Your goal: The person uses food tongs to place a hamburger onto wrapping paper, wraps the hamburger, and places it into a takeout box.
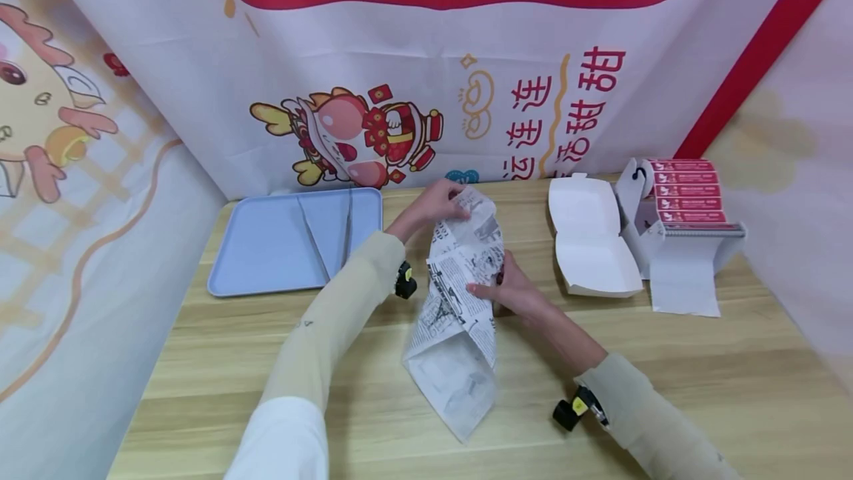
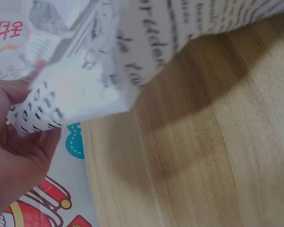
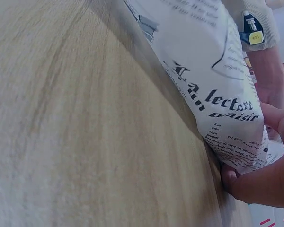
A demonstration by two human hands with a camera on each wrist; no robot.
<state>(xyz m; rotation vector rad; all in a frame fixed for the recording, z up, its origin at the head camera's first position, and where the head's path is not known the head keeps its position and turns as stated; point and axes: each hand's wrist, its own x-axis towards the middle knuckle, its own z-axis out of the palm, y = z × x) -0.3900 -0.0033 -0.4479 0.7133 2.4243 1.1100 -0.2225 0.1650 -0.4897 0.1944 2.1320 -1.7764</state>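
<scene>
In the head view, the white newspaper-style paper wrap with black print stretches from near to far at the middle of the pale wood-grain worktop, between a light-blue rectangular tray on the left and an open white card box on the right. The left hand holds its far end, the right hand its right side; the near end hangs open, unheld. In the left wrist view, the grip is narrow, thumb and fingers pinching a folded layer. The paper looks thin, light and easily creased or torn. In the right wrist view, fingers and thumb hold the bulging side; what fills it is hidden. Lightly supporting that fuller middle and pinching only doubled folds seems safest.
</scene>
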